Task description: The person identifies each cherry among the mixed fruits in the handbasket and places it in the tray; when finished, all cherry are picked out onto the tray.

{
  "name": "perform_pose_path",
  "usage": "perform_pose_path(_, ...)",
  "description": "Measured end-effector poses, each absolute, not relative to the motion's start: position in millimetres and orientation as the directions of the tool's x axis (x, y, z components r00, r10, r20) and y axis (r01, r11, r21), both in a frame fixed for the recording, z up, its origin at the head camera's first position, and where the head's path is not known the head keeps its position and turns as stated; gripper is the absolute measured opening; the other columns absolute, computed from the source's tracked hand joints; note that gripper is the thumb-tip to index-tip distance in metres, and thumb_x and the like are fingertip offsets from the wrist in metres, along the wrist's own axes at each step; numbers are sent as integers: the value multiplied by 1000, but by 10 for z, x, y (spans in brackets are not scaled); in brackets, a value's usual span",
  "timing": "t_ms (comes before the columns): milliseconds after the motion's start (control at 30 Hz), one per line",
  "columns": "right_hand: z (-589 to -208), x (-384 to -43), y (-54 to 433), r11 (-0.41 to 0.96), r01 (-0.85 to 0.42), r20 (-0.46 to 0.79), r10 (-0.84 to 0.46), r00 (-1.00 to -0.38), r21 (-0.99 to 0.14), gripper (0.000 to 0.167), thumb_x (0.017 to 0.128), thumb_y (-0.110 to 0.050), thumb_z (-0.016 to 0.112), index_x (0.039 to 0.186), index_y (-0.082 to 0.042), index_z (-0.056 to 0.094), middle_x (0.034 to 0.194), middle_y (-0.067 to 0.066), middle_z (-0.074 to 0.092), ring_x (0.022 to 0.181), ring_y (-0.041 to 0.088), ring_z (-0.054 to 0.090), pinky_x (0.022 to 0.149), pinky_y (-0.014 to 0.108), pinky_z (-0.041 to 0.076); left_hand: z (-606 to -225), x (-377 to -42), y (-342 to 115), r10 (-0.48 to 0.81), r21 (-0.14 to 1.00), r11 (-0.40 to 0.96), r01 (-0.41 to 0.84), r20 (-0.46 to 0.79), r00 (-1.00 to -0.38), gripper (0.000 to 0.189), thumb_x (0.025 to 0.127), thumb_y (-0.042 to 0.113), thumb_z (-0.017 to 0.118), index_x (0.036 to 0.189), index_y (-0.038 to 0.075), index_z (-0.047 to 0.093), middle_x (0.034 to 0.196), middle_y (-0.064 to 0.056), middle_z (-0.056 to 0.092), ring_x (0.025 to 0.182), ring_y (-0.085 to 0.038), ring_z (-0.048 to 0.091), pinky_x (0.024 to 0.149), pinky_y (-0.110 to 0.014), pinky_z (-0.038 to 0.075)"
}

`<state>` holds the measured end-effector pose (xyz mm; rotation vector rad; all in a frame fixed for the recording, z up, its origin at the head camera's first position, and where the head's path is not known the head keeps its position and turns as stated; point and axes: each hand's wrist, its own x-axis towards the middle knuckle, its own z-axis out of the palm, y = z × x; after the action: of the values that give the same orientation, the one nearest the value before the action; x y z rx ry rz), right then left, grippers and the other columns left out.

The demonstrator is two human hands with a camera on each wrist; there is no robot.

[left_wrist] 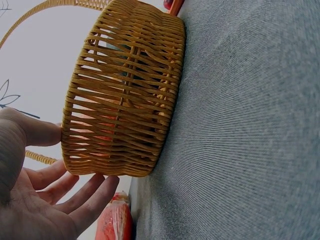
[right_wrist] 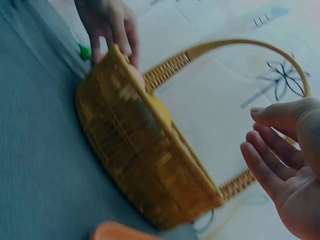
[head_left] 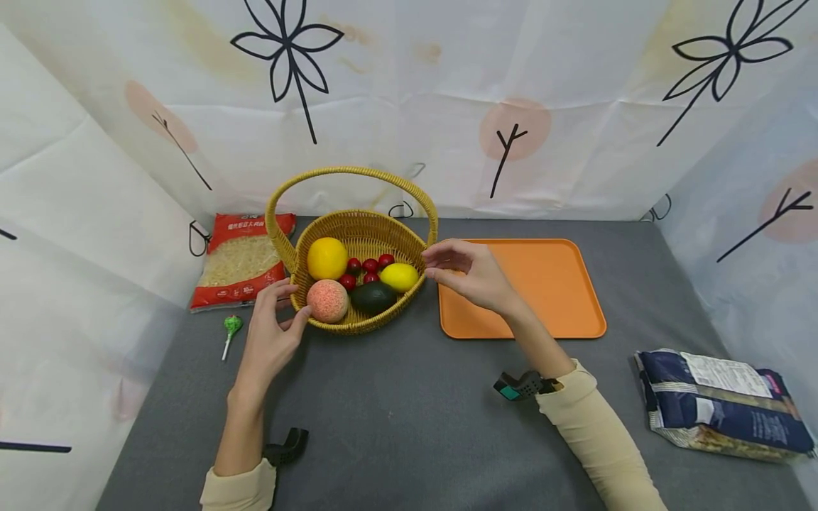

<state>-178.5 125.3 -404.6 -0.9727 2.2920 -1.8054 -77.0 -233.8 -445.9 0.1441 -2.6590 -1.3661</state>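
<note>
A: Biggest first; twelve is taken as the far edge.

B: Grey desk (head_left: 409,397), then the basket (head_left: 358,327), stood upright at about eleven o'clock. Orange tray (head_left: 543,284) at one, blue bag (head_left: 722,411) between three and four, red bag (head_left: 246,259) at ten.

A: Hands?

B: Left hand (head_left: 271,337) at the basket's eight o'clock: spread wide, thumb and fingers set against its rim and end; firmness can't be told. Right hand (head_left: 469,273) at its three o'clock: also wide, nothing held, apparently clear of the wicker in the right wrist view.

A: Risk?

B: If the left end alone were raised, the basket would probably be tipped, since no support is given at the right. Loose fruit could then be rolled out.

A: Which?

B: Yellow round fruit (head_left: 327,258) at ten, pink round fruit (head_left: 328,301) at eight, easily nudged by the left thumb. Dark green fruit (head_left: 373,299) at five, lemon (head_left: 400,277) at three, cherries (head_left: 370,265) around the middle. Lollipop (head_left: 233,323), desk's nine o'clock: might be brushed if the left hand were swung outward.
</note>
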Motion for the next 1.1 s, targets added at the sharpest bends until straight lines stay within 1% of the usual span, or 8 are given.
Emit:
perform_pose_path(133, -4028, -1807, 1001, 154, -421, 272, -561, -782, -894, 30, 100, -4, 76, 129, 3, 72, 124, 22, 76, 110, 23, 75, 100, 36, 64, -4455, -767, -2341, -154, 815, 578, -22, 82, -985, 48, 106, 15, 70, 148, 0, 54, 168, -21, 39, 134, -42, 57, 104, -66, 59)
perform_pose_path(333, -4085, -2002, 572, 214, -428, 203, -643, -738, -878, 32, 100, -9, 77, 129, 3, 72, 125, 25, 75, 115, 34, 73, 105, 50, 63, -4456, -765, -2346, -157, 817, 577, -26, 79, -985, 48, 106, 16, 70, 149, 0, 55, 168, -20, 39, 135, -42, 57, 104, -66, 59)
perform_pose_path(400, -4116, -2101, 433, 237, -416, 170, -659, -732, -878, 33, 100, -8, 77, 129, 5, 71, 126, 26, 75, 115, 34, 73, 106, 49, 63, -4458, -766, -2346, -155, 817, 576, -25, 80, -985, 48, 106, 16, 70, 149, 0, 55, 168, -20, 39, 135, -42, 57, 104, -66, 59)
perform_pose_path(467, -4154, -2205, 305, 276, -405, 130, -668, -733, -871, 35, 100, -9, 77, 131, 5, 71, 128, 25, 75, 115, 32, 74, 105, 44, 64, -4458, -766, -2346, -153, 818, 575, -21, 82, -985, 48, 106, 16, 70, 149, 0, 55, 168, -21, 39, 135, -43, 57, 104, -67, 59)
perform_pose_path(633, -4253, -2441, 56, 392, -366, 25, -653, -757, -844, 37, 99, -14, 81, 132, 0, 72, 132, 18, 76, 119, 28, 74, 104, 32, 62, -4457, -767, -2344, -149, 820, 572, -16, 84, -985, 48, 106, 15, 70, 149, -1, 54, 168, -21, 39, 136, -44, 56, 104, -67, 59)
perform_pose_path(733, -4299, -2538, -32, 453, -348, -31, -643, -765, -821, 38, 98, -14, 82, 132, -2, 73, 133, 15, 76, 121, 28, 74, 105, 33, 62, -4456, -767, -2340, -148, 820, 572, -16, 83, -985, 48, 106, 15, 70, 148, -1, 54, 168, -21, 39, 136, -44, 56, 104, -67, 58)
perform_pose_path(867, -4347, -2610, -92, 505, -347, -94, -659, -746, -791, 37, 97, -13, 82, 131, -1, 73, 130, 16, 77, 120, 29, 75, 105, 35, 62, -4461, -764, -2338, -148, 820, 572, -19, 81, -986, 47, 106, 15, 70, 148, -1, 54, 168, -21, 39, 136, -44, 56, 104, -67, 58)
perform_pose_path(1100, -4404, -2661, -141, 519, -369, -112, -681, -724, -771, 36, 97, -14, 82, 130, -1, 73, 127, 15, 78, 119, 28, 74, 104, 35, 61, -4457, -768, -2340, -151, 825, 565, -17, 83, -985, 48, 106, 15, 70, 149, -1, 54, 168, -22, 39, 136, -45, 56, 104, -67, 58)
